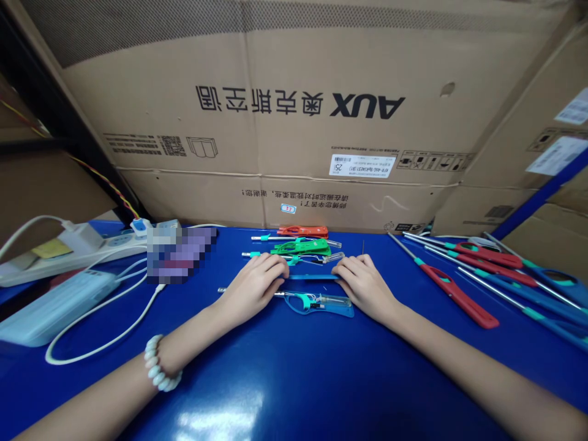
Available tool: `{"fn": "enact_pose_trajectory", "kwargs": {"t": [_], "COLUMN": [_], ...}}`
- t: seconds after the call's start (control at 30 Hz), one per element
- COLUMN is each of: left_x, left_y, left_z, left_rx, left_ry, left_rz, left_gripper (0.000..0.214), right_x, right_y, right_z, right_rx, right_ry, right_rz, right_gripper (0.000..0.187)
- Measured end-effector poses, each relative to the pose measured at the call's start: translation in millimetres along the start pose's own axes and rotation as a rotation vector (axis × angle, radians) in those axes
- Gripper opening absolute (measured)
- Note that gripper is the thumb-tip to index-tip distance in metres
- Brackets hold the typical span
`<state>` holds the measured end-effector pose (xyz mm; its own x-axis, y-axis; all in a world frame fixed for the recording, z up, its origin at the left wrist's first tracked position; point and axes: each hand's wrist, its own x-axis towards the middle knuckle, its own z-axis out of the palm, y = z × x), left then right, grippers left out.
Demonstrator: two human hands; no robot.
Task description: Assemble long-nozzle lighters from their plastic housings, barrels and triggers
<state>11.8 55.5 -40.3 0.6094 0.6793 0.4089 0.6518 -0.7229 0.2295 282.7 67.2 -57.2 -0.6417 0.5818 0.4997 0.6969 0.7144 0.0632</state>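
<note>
A thin blue lighter casing half [312,277] is held level between both hands. My left hand [257,282] closes on its left end, and my right hand [365,285] grips the right end. Just below it on the blue table lies an opened blue gas lighter [316,303], its clear tank, wires and turquoise trigger exposed; my left hand covers part of its metal tube. Beyond the hands lie green lighter parts [301,247] with a tube and clear tank. Farther back is an orange-red casing [303,231] beside another metal tube.
Several long-necked lighters, including a red lighter [452,294], lie at the right. On the left are a light-blue power bank [59,306], a white cable [105,354], a power strip [114,245] and a blurred purple item [197,248]. A cardboard box [285,141] walls off the back.
</note>
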Motion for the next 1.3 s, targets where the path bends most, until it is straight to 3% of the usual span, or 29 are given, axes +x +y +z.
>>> {"fn": "enact_pose_trajectory", "kwargs": {"t": [0.43,0.53,0.6,0.8,0.93,1.1,1.3], "left_x": [2,3,2,-2,-5,-4,-2], "left_y": [-1,3,4,10,15,18,3], "left_z": [2.5,-1.2,-3.5,-5.4,-6.1,-14.1,-19.3], "left_rx": [-0.071,-0.027,0.026,0.144,0.174,0.123,0.022], "left_ry": [-0.026,-0.001,0.021,0.057,0.013,-0.091,-0.159], "left_rz": [0.023,0.022,0.047,0.115,0.165,0.225,0.132], "left_gripper": [0.017,0.018,0.018,0.02,0.018,0.018,0.02], "right_x": [-1,0,0,-2,-3,-3,-4], "right_y": [-2,-8,-13,-24,-23,-23,-23], "right_z": [-4,-10,-14,-18,-19,-26,-27], "right_rx": [0.064,0.169,0.268,0.388,0.45,0.397,0.394], "right_ry": [0.095,0.11,0.097,-0.012,-0.115,-0.15,-0.126], "right_rz": [0.035,0.085,0.111,0.153,0.165,0.145,0.133], "right_gripper": [0.018,0.013,0.01,0.026,0.024,0.02,0.017]}}
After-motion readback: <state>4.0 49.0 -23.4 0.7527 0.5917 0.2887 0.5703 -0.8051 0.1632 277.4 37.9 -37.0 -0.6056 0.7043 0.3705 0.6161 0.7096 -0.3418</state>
